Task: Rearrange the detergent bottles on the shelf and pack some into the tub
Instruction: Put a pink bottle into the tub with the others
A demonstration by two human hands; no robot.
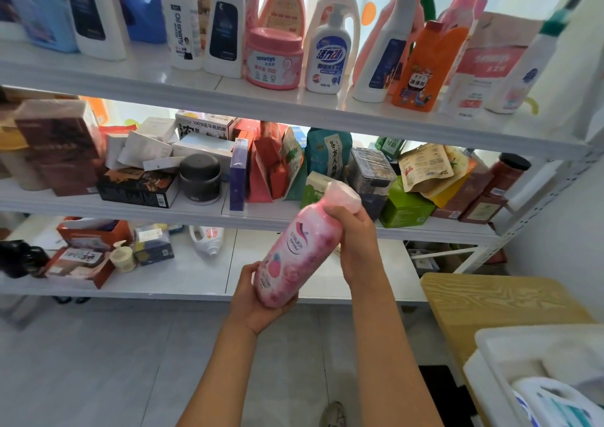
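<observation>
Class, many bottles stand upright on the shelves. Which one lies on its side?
The white jug on the lowest shelf: it lies tipped over, spout toward the shelf's front edge, while the top-shelf bottles stand upright.

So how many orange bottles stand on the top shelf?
1: the orange bottle with a red cap, toward the right end of the top shelf. Others may be hidden behind the front row.

White shelf (228,91): detergent bottles (330,51) above; boxes (137,188), seemingly snack pouches (428,168) below

Two hands (258,299), one pink bottle (287,250) held, one white tub (490,358), one wooden table (496,299), three shelves (196,83)
</observation>
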